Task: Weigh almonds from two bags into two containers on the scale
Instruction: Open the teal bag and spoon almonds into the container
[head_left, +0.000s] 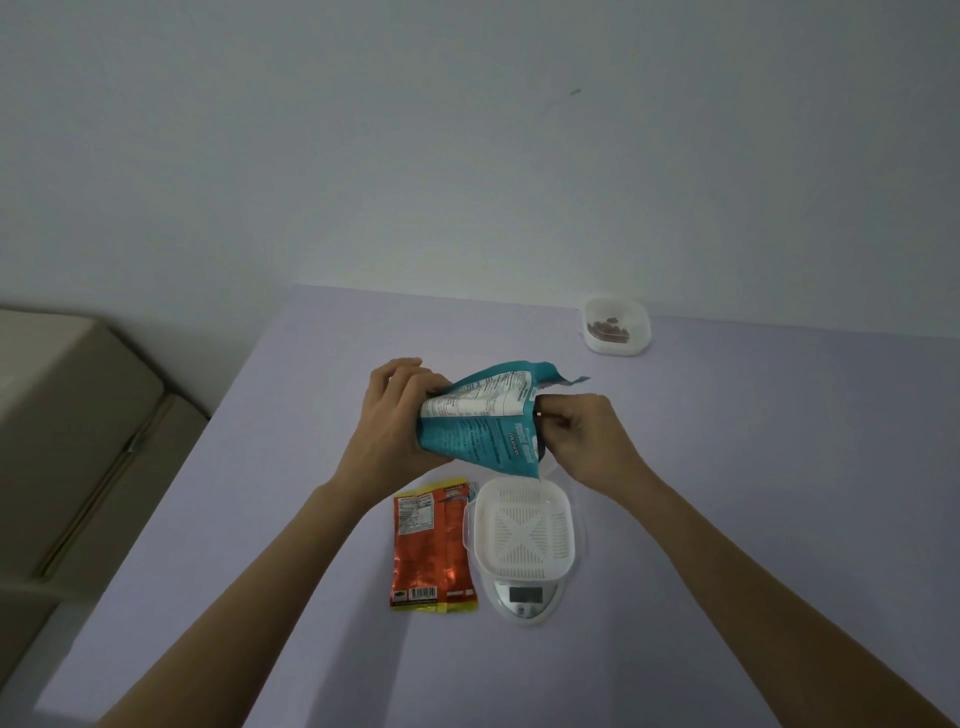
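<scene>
1. Filling the left edge of the frame, a beige padded piece of furniture (78, 441) stands beside the table.
2. The left hand (395, 415), left of centre, grips one end of a teal almond bag (483, 421), its fingers curled round the crumpled foil.
3. Below it, an orange foil bag (434, 545) lies flat on the table. It is glossy and creased, with a white nutrition panel at its far end and a barcode at its near end. The print is too blurred to read.
4. The teal almond bag is held on its side in the air at centre frame, above the far edge of the strainer. It shows a white nutrition table and white lettering that I cannot make out.
5. A white square plastic strainer container (522, 530) with slotted ribs sits on a small silver digital scale (524, 597). The scale's grey display is unreadable.
6. The right hand (576, 436) pinches the bag's mouth end between thumb and curled fingers. A torn strip sticks out above it.
7. In the upper right, a clear rounded container (615, 325) holds a few brown almonds near the table's far edge.
8. The table (727, 519) is smooth and pale lavender, and a plain pale wall (467, 130) rises behind it.
</scene>
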